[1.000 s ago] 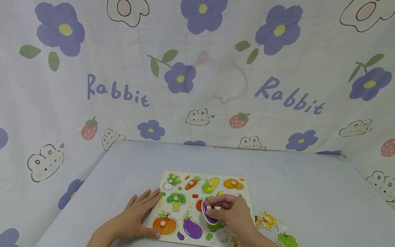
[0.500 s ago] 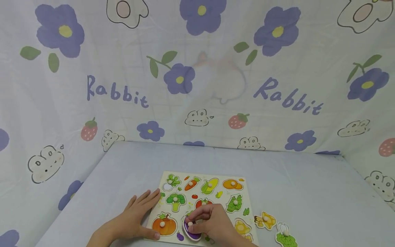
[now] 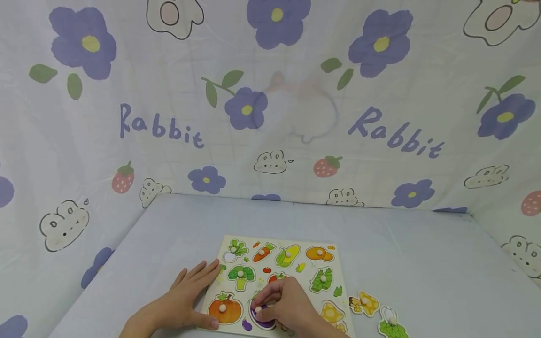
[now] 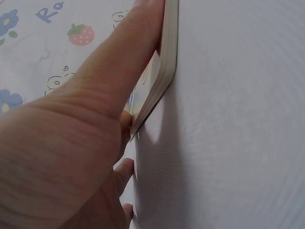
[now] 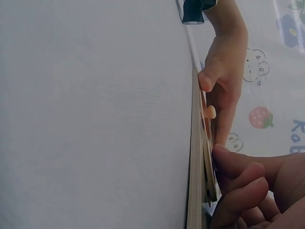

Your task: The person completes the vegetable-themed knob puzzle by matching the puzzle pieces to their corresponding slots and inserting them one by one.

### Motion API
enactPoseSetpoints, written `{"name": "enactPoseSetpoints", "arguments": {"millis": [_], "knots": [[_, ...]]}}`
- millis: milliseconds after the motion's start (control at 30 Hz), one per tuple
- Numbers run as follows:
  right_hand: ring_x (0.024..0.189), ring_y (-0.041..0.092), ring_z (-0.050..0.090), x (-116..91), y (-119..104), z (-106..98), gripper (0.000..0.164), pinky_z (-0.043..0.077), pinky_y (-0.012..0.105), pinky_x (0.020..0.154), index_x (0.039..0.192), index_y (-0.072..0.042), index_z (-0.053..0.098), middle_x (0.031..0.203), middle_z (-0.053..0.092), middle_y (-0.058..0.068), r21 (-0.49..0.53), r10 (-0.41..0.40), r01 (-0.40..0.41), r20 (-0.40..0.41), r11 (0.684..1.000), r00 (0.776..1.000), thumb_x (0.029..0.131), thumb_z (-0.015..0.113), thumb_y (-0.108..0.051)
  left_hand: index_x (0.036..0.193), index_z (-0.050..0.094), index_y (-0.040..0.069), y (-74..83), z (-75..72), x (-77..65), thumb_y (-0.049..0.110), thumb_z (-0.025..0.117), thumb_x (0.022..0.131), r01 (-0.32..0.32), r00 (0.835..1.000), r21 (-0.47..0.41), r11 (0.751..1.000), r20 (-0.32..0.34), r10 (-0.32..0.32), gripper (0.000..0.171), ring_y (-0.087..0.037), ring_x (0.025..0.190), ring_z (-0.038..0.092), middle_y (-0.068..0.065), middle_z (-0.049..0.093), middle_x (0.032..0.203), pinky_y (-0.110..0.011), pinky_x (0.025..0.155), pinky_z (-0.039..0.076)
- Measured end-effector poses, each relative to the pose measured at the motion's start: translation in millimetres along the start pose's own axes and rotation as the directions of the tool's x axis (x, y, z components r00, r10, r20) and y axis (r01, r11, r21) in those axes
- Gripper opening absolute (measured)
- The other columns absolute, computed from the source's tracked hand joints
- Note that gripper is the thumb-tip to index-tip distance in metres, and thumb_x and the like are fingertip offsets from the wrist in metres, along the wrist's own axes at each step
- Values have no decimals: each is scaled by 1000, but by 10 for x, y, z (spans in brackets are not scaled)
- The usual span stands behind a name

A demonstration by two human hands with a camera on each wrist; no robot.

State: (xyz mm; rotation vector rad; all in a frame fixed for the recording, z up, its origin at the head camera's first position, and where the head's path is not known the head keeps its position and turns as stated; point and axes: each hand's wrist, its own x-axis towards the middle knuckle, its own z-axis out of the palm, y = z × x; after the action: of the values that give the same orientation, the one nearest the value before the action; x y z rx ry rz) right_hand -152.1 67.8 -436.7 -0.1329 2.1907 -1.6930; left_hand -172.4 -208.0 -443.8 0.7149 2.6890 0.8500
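A wooden vegetable puzzle board [image 3: 304, 284] lies on the table. My left hand [image 3: 181, 298] rests at its left edge, fingers spread and thumb on the near left corner beside the pumpkin piece [image 3: 232, 311]. With thumb and fingers, my right hand [image 3: 291, 305] pinches the small knob of the purple eggplant piece [image 3: 265, 324], which is over the eggplant's printed spot in the near row. In the right wrist view, the piece's edge [image 5: 209, 179] stands slightly above the board's surface. The right hand covers part of the tomato piece [image 3: 276, 278] and the slot to its right.
A mushroom piece [image 3: 369, 304] and a leafy bok choy piece [image 3: 393, 327] lie loose on the table [image 3: 422, 263] right of the board. The mushroom slot [image 3: 331, 312] shows its printed picture. Broccoli [image 3: 241, 272], corn [image 3: 289, 256] and other knobbed pieces sit in the board.
My right hand has carried the eggplant piece leftward and down from near the tomato onto the eggplant spot. In the last half second it shifted only slightly. The left hand stays put.
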Motion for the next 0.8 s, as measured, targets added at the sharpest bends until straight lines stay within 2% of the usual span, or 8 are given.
{"name": "enactPoseSetpoints", "arguments": {"millis": [300,533,800], "knots": [[52,11,44,13,-5,-37,19,35,19,38,83,-7,74,79,73,6,5,-20,20,62,1000,998,73,81,7,155,31,10,14,-16,-14,60,81,69,-11,1000,-9,1000,5,11,112,-40,146,6,-7,19,162,-70,108,-6],[52,11,44,-8,-24,-20,19,35,18,39,81,-7,74,76,72,5,-27,-14,16,53,1000,998,72,83,6,155,31,8,23,-18,-22,58,82,69,-15,1000,-6,1000,1,15,111,-42,146,7,-8,20,162,-71,107,-6],[43,10,39,-37,-44,-25,16,35,18,38,82,-9,74,77,73,3,-45,-17,19,53,999,998,74,83,2,155,31,9,53,-29,-19,57,82,69,-7,1000,-2,1000,4,7,111,-41,146,7,-7,19,162,-70,108,-6]]}}
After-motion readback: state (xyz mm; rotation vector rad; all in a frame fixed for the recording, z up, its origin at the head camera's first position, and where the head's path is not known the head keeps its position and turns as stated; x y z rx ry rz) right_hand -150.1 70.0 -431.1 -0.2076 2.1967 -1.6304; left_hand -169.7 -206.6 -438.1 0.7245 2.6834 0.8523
